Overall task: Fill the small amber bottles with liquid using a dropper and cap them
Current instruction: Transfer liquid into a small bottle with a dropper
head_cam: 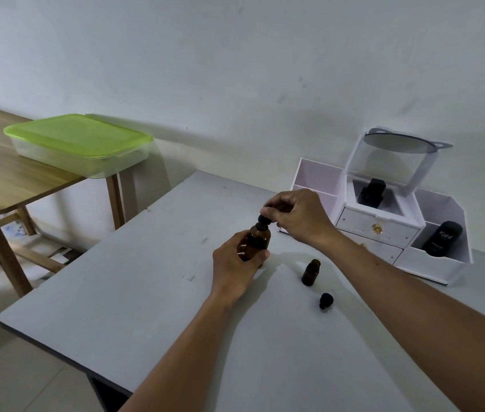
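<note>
A large amber bottle (pixel 259 239) stands upright on the grey table (pixel 146 292), and my left hand (pixel 235 266) wraps around its lower body. My right hand (pixel 294 215) pinches the black dropper top (pixel 264 219) sitting at the bottle's neck. To the right, a small amber bottle (pixel 311 272) stands uncapped on the table. Its black cap (pixel 325 301) lies just in front of it, toward me.
A white cosmetic organiser (pixel 384 230) with drawers, a mirror and dark bottles stands at the back right. A wooden side table (pixel 3 179) on the left carries a clear box with a green lid (pixel 78 135). The grey table's left edge drops to the floor.
</note>
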{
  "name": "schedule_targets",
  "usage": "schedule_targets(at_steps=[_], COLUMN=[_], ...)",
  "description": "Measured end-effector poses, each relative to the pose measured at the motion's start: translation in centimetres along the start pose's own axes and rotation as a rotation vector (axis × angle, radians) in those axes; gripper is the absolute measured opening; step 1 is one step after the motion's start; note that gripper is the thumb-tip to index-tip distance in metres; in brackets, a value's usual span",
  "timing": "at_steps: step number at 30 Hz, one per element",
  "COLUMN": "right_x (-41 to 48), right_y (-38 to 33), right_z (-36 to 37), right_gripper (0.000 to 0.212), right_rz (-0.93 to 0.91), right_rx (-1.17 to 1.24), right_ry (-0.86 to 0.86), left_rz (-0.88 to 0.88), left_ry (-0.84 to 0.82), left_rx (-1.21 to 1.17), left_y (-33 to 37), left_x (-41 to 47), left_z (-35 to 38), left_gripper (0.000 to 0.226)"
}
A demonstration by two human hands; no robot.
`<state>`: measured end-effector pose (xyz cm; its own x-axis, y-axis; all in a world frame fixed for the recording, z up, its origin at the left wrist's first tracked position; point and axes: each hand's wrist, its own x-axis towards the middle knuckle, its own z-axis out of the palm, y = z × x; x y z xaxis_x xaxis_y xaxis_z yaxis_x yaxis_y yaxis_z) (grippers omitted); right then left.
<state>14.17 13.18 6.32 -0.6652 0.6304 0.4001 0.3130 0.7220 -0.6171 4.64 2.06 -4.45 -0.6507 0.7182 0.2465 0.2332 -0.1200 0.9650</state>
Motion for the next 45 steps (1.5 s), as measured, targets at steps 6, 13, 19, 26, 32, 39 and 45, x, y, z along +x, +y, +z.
schedule_targets(at_steps=[6,13,19,26,32,39,45], right_x=[0.3,0.7,0.9,0.2,-2.7,-5.1,-5.5], right_y=[-0.1,-0.8,-3.1,-4.0,-1.9,1.2,2.9], right_z=[0.3,-0.6,-5.0,-10.9,-12.9,-12.9,-12.3], right_gripper=[0.006,0.006,0.004,0.010,0.014,0.011,0.012], right_rz=[-0.029,-0.026,-0.026,0.018,0.057,0.100,0.093], right_rx=[-0.055,0.010,0.125,0.217,0.131,0.111,0.050], right_ry=[0.014,0.058,0.182,0.281,0.264,0.236,0.216], left_rz=[0.008,-0.020,-0.037,-0.114,-0.117,-0.133,-0.095], left_ry=[0.004,0.003,-0.005,0.042,0.086,-0.082,-0.187], left_rx=[0.013,0.056,0.090,0.104,0.085,0.068,0.097], left_y=[-0.4,-0.3,0.0,0.4,0.5,1.1,1.5], left_x=[0.2,0.3,0.0,-1.6,-4.3,-5.0,-4.3], left_z=[0.1,0.2,0.0,-0.1,0.3,3.6,6.5], left_gripper=[0.043,0.047,0.048,0.074,0.029,0.032,0.052])
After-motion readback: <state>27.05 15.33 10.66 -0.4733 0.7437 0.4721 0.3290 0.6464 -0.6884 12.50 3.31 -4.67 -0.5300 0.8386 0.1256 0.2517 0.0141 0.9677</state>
